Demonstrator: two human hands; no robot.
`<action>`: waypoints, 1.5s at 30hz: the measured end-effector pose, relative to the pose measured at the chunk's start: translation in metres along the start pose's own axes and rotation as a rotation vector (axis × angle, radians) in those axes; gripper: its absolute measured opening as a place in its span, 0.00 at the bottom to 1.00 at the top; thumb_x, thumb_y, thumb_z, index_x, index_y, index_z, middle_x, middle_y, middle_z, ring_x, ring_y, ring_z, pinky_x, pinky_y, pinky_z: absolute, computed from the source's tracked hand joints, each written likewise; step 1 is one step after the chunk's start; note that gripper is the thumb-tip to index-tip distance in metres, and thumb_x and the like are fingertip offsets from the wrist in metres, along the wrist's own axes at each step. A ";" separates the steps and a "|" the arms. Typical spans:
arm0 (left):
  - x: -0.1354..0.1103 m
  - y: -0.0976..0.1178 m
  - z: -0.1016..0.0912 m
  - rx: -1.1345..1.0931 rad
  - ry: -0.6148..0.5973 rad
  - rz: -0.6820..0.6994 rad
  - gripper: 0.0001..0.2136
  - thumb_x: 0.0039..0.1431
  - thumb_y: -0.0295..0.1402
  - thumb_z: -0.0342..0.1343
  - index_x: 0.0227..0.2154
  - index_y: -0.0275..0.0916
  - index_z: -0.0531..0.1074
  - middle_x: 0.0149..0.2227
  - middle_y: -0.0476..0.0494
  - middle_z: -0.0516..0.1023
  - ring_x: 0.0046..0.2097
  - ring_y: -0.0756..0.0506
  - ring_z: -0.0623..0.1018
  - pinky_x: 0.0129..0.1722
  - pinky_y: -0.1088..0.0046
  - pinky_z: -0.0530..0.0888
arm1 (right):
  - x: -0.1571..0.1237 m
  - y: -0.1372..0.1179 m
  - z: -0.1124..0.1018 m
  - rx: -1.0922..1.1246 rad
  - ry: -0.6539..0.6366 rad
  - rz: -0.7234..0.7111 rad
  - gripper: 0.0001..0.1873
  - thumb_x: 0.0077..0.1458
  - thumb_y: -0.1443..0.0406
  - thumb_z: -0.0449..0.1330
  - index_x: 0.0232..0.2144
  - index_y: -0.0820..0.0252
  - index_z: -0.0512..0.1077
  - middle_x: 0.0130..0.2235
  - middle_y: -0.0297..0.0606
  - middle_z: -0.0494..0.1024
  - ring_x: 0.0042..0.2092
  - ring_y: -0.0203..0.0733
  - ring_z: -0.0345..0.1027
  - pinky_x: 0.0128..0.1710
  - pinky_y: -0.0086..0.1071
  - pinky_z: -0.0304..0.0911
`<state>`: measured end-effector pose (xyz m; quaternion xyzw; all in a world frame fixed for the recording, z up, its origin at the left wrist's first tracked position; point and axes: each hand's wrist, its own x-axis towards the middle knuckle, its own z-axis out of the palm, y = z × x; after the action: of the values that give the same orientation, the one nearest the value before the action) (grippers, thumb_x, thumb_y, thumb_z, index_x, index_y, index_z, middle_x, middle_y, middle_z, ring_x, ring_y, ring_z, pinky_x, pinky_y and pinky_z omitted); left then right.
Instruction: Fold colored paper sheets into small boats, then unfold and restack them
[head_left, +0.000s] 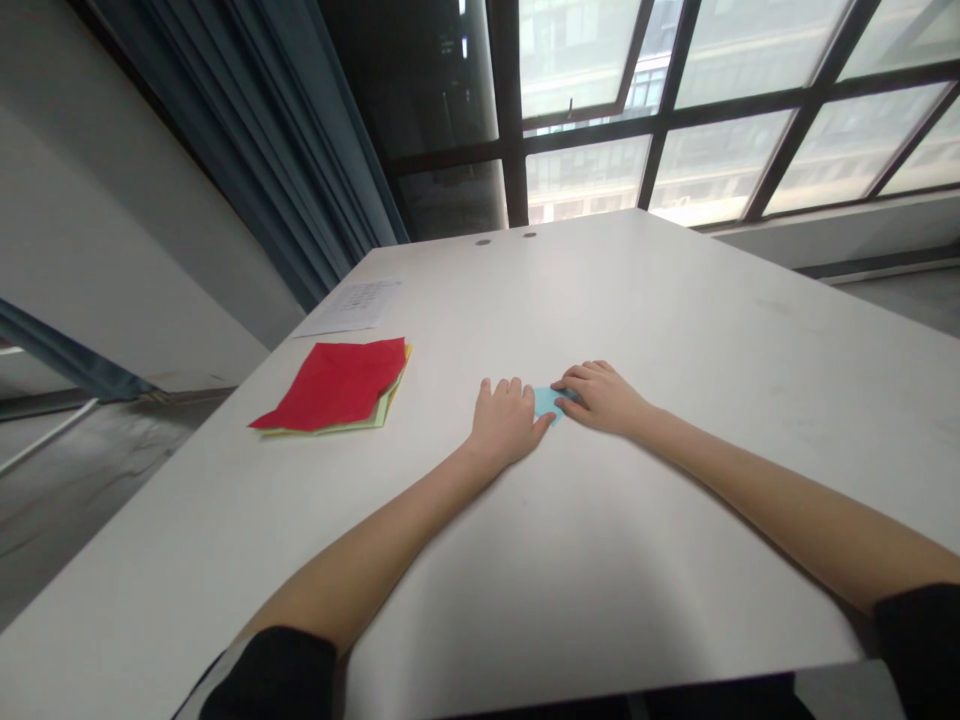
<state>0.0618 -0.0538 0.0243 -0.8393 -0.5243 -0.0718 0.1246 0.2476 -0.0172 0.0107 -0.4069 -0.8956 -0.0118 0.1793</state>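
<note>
A small piece of light blue paper [546, 402], looking folded, lies on the white table [570, 300] between my two hands. My left hand [504, 422] rests over its left side, thumb at the near edge, holding it against the tabletop. From the right, my right hand [600, 396] grips the other side, with the thumb and index finger on the paper. Much of the paper is hidden under my fingers, so its full shape does not show.
To the left lies a stack of coloured paper, a red sheet [337, 382] on top with green and yellow edges below. Behind it is a white printed sheet [352, 306]. Two round dark discs [483, 242] sit at the far edge, before a blue curtain [300, 130] and windows.
</note>
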 end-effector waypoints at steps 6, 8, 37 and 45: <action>-0.002 0.003 -0.004 0.033 -0.026 -0.114 0.28 0.55 0.53 0.40 0.37 0.29 0.71 0.36 0.31 0.72 0.41 0.37 0.69 0.47 0.55 0.55 | 0.000 0.002 -0.002 -0.098 0.020 0.069 0.16 0.56 0.58 0.48 0.35 0.61 0.72 0.35 0.42 0.75 0.38 0.42 0.65 0.43 0.36 0.49; -0.002 0.003 -0.006 0.033 -0.045 -0.143 0.29 0.54 0.53 0.40 0.37 0.29 0.71 0.36 0.30 0.72 0.41 0.36 0.69 0.48 0.54 0.54 | 0.000 0.002 -0.003 -0.129 0.016 0.090 0.16 0.56 0.58 0.48 0.34 0.61 0.72 0.35 0.43 0.75 0.38 0.43 0.65 0.43 0.37 0.49; -0.001 -0.007 -0.001 -0.288 0.225 0.060 0.09 0.55 0.36 0.49 0.36 0.39 0.69 0.52 0.37 0.60 0.53 0.39 0.59 0.52 0.57 0.56 | 0.000 0.005 0.001 0.507 0.243 0.291 0.09 0.53 0.60 0.52 0.33 0.60 0.65 0.26 0.32 0.72 0.25 0.33 0.62 0.27 0.27 0.57; 0.009 -0.010 0.013 -0.948 0.214 -0.201 0.13 0.55 0.41 0.50 0.34 0.36 0.70 0.45 0.38 0.67 0.42 0.45 0.71 0.34 0.71 0.71 | -0.001 -0.012 -0.001 0.447 0.281 0.064 0.07 0.52 0.64 0.52 0.35 0.59 0.66 0.31 0.36 0.74 0.32 0.36 0.66 0.34 0.29 0.61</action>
<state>0.0566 -0.0380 0.0156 -0.7368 -0.4965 -0.3998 -0.2252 0.2396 -0.0260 0.0129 -0.3795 -0.8290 0.1354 0.3878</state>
